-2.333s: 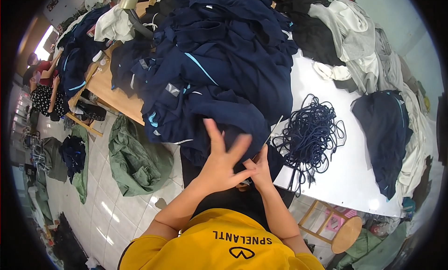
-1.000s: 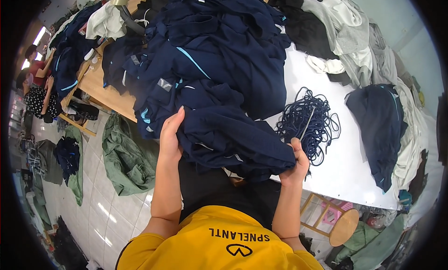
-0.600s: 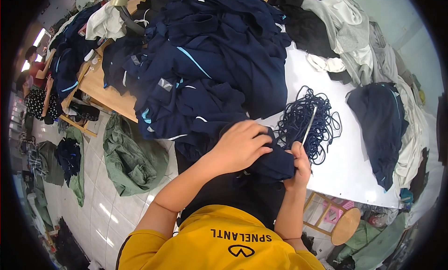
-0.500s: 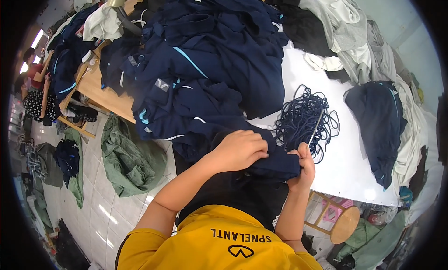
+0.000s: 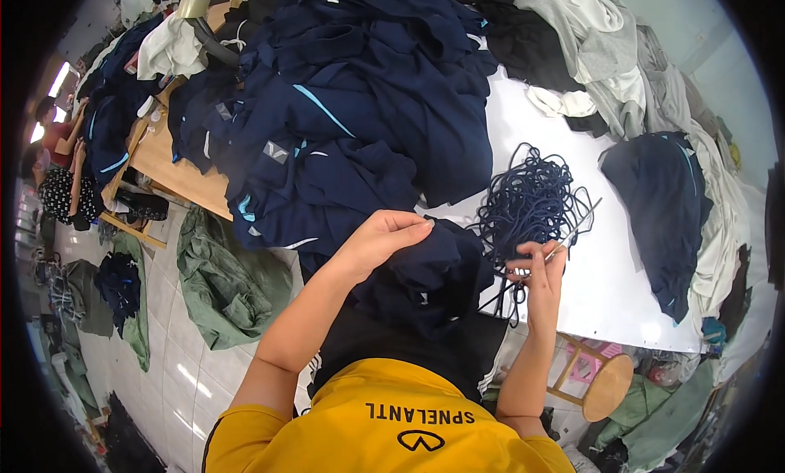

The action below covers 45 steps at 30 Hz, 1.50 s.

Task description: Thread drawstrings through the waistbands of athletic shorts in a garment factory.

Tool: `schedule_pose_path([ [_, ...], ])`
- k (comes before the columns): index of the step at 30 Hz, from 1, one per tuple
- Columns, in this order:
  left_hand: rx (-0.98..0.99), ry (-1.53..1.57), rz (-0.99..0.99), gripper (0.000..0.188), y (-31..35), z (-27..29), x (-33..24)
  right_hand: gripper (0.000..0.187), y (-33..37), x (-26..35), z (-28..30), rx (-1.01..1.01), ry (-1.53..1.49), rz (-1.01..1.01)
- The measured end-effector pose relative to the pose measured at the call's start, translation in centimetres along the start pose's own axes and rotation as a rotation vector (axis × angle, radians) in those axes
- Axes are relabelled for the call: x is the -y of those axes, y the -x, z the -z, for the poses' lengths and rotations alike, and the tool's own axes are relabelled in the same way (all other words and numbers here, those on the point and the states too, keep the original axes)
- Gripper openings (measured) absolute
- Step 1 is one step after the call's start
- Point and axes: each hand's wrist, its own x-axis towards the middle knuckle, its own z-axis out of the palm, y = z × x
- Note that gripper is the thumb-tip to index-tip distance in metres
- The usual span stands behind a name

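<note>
My left hand (image 5: pixel 388 237) is closed, thumb against fingers, on the upper edge of a navy garment (image 5: pixel 437 269) that hangs bunched at the table's near edge, over my lap. To its right, my right hand (image 5: pixel 541 275) is closed around a thin metal rod-like tool (image 5: pixel 582 225); its far tip points up and to the right, and its other end shows beside my fingers. Just beyond this hand lies a tangled heap of navy cord (image 5: pixel 527 197) on the white tabletop (image 5: pixel 630 297). Some cord loops dangle near my fingertips; whether I touch them I cannot tell.
A large pile of navy garments (image 5: pixel 368 89) covers the table ahead and left. Another navy piece (image 5: pixel 661 215) lies at right, beside white and grey cloth (image 5: pixel 605 44). A wooden stool (image 5: pixel 607 389) and green sack (image 5: pixel 225 281) stand below. Other people work at far left.
My right hand has let go of the garment's edge and shifted toward the cord, the tool tilting rightward. My left hand has moved slightly left and up, and the garment has bunched up.
</note>
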Motion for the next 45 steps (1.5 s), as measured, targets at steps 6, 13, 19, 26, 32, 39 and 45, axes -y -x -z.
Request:
schedule_pose_path([
  [6,-0.062,-0.07,0.019,0.022,-0.2,0.7,0.6,0.024,2.6,2.2,0.7,0.254,0.454,0.241],
  [13,-0.035,-0.288,-0.016,0.032,-0.4,-0.5,0.9,0.031,3.5,5.4,0.4,0.403,0.702,0.505],
  [19,-0.005,-0.458,-0.038,0.039,0.4,-1.1,0.1,0.028,4.2,6.4,1.0,0.403,0.849,0.56],
  [26,0.046,-0.564,0.0,0.029,1.0,-1.7,-0.7,0.026,4.4,6.8,1.6,0.429,0.879,0.542],
  [32,0.119,-0.742,-0.099,0.024,1.5,-2.7,0.4,0.027,4.4,5.5,1.7,0.538,0.76,0.448],
  [39,0.224,-0.998,-0.266,0.02,2.8,-5.2,0.9,0.069,3.9,5.2,-0.4,0.757,0.429,0.307],
  [45,0.211,-1.063,-0.389,0.014,3.3,-5.1,0.6,0.059,4.2,3.0,-0.4,0.734,0.225,-0.158],
])
